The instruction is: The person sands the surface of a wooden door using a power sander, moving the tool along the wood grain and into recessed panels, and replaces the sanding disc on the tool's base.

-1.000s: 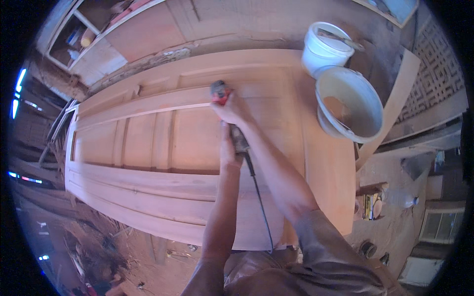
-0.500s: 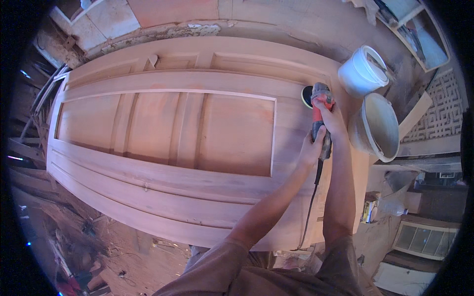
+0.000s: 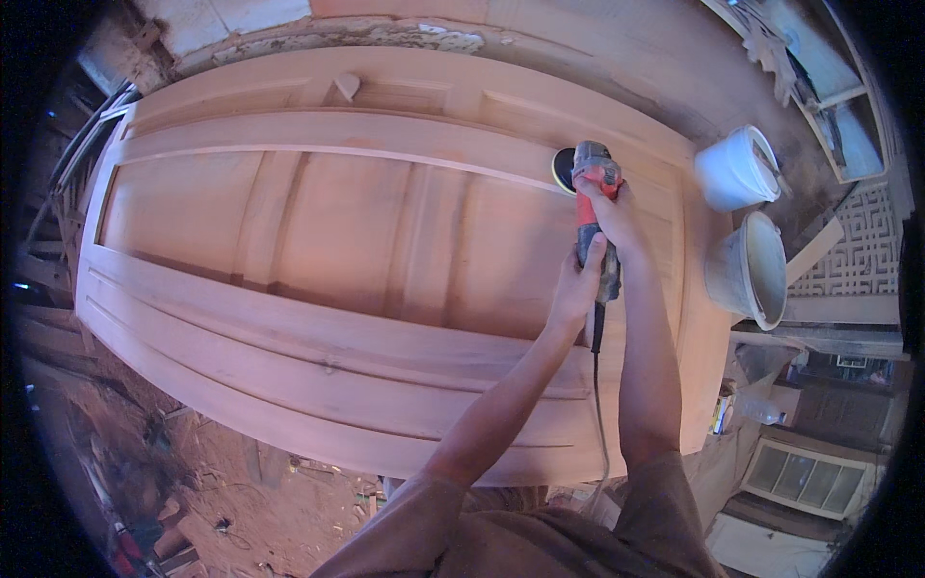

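A red and black angle grinder (image 3: 588,207) with a round sanding disc (image 3: 564,171) is gripped in both my hands. My right hand (image 3: 617,210) is wrapped round its red front part, near the head. Further back, my left hand (image 3: 578,279) holds the dark rear body, thumb on top. The disc, seen nearly edge-on, is over the far rail of a wooden frame (image 3: 366,337) with sunken panels; whether it touches the wood I cannot tell. From the grinder's rear end a dark cord (image 3: 598,385) runs down toward my body between my forearms.
Beneath and behind the frame lies another panelled wooden door (image 3: 540,89), with a small pale piece (image 3: 347,87) on it. To the right stand a white bucket (image 3: 727,171) and a grey bucket (image 3: 737,275). Scraps litter the dusty floor (image 3: 260,491) at lower left.
Both hands have carried the grinder left and slightly away from me along the frame. The whole view has shifted a little too.
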Tool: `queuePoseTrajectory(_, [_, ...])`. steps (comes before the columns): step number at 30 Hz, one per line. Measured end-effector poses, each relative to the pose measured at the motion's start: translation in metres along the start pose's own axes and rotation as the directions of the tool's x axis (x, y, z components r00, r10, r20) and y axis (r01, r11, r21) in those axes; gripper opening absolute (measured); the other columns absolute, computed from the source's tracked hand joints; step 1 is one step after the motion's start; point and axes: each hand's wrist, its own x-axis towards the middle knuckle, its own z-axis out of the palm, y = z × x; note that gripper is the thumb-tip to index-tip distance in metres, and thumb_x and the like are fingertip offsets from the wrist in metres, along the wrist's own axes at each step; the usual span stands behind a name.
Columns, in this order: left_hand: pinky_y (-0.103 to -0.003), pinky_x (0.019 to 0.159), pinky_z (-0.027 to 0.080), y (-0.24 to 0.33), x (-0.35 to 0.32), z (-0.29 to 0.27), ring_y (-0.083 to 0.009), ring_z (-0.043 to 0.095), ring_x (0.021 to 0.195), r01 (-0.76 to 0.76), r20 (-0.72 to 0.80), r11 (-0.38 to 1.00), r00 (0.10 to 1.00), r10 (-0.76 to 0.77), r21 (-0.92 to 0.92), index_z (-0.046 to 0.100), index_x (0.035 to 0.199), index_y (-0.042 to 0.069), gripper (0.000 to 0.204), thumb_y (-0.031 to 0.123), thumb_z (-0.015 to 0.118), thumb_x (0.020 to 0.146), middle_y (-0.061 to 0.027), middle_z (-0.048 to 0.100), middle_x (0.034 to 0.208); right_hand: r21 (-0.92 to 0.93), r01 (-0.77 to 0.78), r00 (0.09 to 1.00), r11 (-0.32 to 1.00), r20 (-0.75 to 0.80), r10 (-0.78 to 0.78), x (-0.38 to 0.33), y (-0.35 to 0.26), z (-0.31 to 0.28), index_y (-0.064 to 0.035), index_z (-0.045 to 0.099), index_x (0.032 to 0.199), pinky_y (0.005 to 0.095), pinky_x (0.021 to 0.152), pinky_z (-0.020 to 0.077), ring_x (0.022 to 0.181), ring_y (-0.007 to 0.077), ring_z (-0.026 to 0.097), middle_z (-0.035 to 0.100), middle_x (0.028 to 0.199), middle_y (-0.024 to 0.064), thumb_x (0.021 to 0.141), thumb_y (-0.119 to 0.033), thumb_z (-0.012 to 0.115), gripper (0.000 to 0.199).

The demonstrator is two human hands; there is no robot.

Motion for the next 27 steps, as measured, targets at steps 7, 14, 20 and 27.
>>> queuePoseTrajectory(7, [-0.026,0.054,0.045,0.041,0.007,-0.057,-0.0086,0.055,0.061,-0.121,-0.040,0.992,0.992,0.122,0.035,0.058,0.092,0.003,0.051,0.053,0.059,0.093,-0.0005,0.057,0.073,-0.081,-0.016,0.997,0.997,0.074,0.022,-0.005,-0.044,0.066,0.0034,0.049,0.127,0.0329,0.088,0.0488,0.104,0.0201,0.060,0.061,0.114,0.0133,0.073,-0.046,0.078,0.079])
queuePoseTrajectory(14, [-0.027,0.061,0.050,0.097,0.003,-0.122,-0.0111,0.060,0.068,-0.097,-0.066,0.988,0.992,0.106,0.121,0.059,0.100,0.001,0.055,0.055,0.059,0.092,-0.0043,0.062,0.078,-0.066,-0.020,0.992,0.998,0.119,0.028,-0.025,-0.093,0.142,0.0002,0.053,0.127,0.0315,0.087,0.0483,0.101,0.0182,0.061,0.062,0.112,0.0098,0.076,-0.045,0.076,0.072])
queuePoseTrajectory(20, [-0.028,0.060,0.050,0.147,-0.007,-0.162,-0.0112,0.060,0.069,-0.124,-0.049,0.989,0.991,0.128,0.084,0.058,0.099,-0.001,0.057,0.056,0.058,0.092,-0.0046,0.061,0.078,-0.097,-0.012,0.998,0.995,0.061,0.018,-0.027,-0.114,0.196,0.0018,0.055,0.123,0.0317,0.090,0.0482,0.104,0.0207,0.062,0.064,0.113,0.0117,0.072,-0.047,0.079,0.075])
queuePoseTrajectory(27, [-0.026,0.071,0.050,0.188,-0.023,-0.210,-0.0100,0.060,0.081,-0.074,-0.054,0.993,0.995,0.079,0.087,0.061,0.111,-0.001,0.049,0.046,0.057,0.097,-0.0045,0.064,0.092,-0.073,0.021,0.997,0.997,0.072,-0.016,-0.046,-0.138,0.258,0.0046,0.054,0.122,0.0333,0.092,0.0477,0.105,0.0229,0.062,0.064,0.115,0.0145,0.073,-0.049,0.077,0.076])
